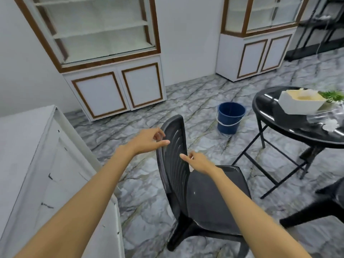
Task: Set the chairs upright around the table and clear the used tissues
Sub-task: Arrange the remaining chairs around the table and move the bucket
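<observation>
A black plastic chair stands upright on the marble floor in front of me, its ribbed backrest to the left. My left hand hovers at the backrest's left edge with fingers apart, holding nothing. At the backrest's right side my right hand is also open with its fingers loose, just off the plastic. The round black table stands at the right, with a crumpled white tissue on it. Part of a second black chair shows at the right edge.
A blue bucket sits on the floor left of the table. A white box, greenery and clear plastic lie on the tabletop. A white cabinet stands close on my left; glass-fronted cupboards line the far wall.
</observation>
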`<action>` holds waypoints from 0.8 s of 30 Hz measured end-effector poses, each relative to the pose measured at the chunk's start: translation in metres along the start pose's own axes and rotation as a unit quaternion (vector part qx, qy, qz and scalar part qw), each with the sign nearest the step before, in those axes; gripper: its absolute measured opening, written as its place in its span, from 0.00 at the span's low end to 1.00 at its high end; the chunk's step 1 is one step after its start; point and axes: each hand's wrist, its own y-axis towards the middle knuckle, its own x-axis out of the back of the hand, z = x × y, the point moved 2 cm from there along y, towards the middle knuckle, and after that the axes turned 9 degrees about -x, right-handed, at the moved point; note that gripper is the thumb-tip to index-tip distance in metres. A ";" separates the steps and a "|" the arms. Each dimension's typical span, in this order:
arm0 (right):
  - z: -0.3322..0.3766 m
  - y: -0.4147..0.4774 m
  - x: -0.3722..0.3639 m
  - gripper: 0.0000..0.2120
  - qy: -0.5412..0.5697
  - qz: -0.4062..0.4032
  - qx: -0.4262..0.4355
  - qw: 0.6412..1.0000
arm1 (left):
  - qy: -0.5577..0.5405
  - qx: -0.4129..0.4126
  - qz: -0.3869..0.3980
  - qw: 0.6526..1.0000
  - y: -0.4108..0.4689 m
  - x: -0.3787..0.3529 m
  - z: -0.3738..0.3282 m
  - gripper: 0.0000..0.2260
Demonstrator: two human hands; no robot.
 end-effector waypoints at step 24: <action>0.029 -0.022 -0.059 0.29 0.218 -0.246 -0.395 0.858 | 0.062 -0.365 0.305 0.878 0.227 -0.019 0.112 0.33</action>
